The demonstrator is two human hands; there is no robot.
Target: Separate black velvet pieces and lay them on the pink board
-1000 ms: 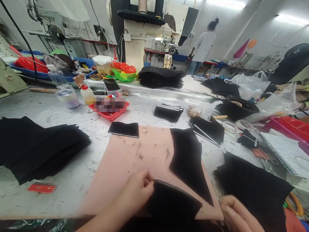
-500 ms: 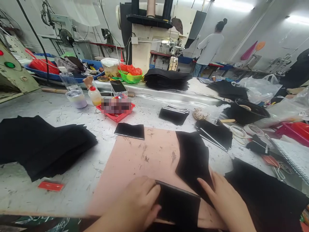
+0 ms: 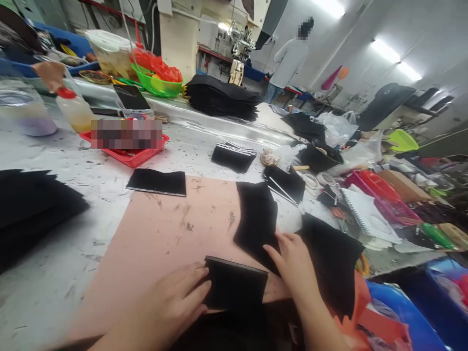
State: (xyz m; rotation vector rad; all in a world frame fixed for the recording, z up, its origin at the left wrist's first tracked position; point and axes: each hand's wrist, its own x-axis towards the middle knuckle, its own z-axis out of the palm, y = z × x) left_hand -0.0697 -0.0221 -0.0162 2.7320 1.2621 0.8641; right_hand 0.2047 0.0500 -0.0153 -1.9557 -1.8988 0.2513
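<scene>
My left hand (image 3: pixel 179 295) is at the left edge of a small black rectangular piece (image 3: pixel 236 282) with a thin grey strip along its top edge. Its fingertips close on that piece's upper left corner. My right hand (image 3: pixel 296 258) rests at the lower right edge of a curved black piece (image 3: pixel 257 214), thumb and forefinger apart. Both pieces lie on a pinkish mat (image 3: pixel 161 243); the small one reaches the table's front edge. Another small black piece (image 3: pixel 159 182) lies across the mat's far left corner.
Stacks of black pieces lie at left (image 3: pixel 32 209) and right (image 3: pixel 329 253). Farther back are a red basket (image 3: pixel 135 158), a glue bottle (image 3: pixel 75 109), small white-edged stacks (image 3: pixel 234 158) and a spiral notebook (image 3: pixel 369 214). A person (image 3: pixel 288 58) stands behind, near a sewing machine (image 3: pixel 239 48).
The view has turned to the right, showing blue bins at the lower right. My left fingers have straightened somewhat at the small piece's corner. My right hand stays by the curved piece.
</scene>
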